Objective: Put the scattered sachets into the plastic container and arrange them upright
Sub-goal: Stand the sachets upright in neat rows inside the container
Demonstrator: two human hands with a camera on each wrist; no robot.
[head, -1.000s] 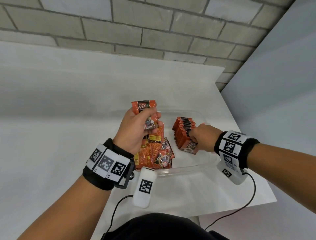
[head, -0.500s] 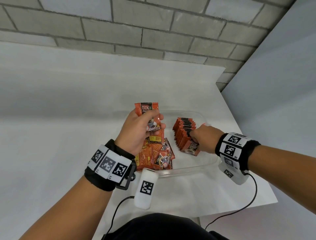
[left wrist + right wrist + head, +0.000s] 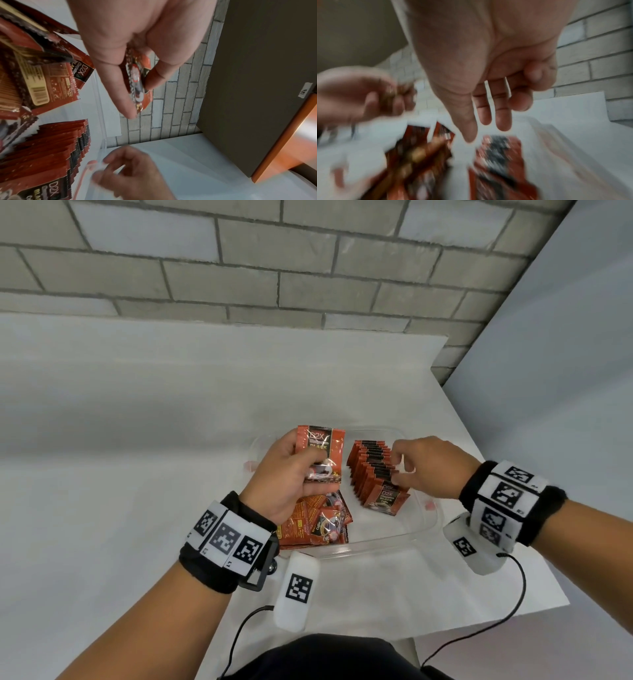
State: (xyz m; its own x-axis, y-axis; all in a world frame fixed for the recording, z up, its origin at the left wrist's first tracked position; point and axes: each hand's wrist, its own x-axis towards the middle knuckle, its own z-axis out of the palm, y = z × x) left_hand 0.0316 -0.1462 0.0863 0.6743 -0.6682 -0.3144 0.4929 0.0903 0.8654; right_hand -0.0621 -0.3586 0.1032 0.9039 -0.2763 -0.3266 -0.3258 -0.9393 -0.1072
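Sachets are all inside the plastic container point(image 3: 404, 537) now, in three lots: one held sachet point(image 3: 323, 453) lifted above the container's left half, a loose heap point(image 3: 317, 522) lying flat on the floor at its near-left, and an upright row point(image 3: 375, 470) standing toward its right side.

The left hand point(image 3: 286, 477) pinches the held sachet between thumb and fingers across its lower half, its printed face toward the head camera. The right hand point(image 3: 435, 465) hangs over the row with its fingers loosely spread and slightly bent, holding nothing; whether its fingertips touch the tops of the row I cannot tell.

These packets look light, thin and floppy, with a glossy, probably slippery film, so a flat pinch across the face or at a crimped end seems safest. The row will likely topple without support.

By count: one container, one sachet in hand, roughly ten or more in the row, and several in the heap, overlapping too much to number.
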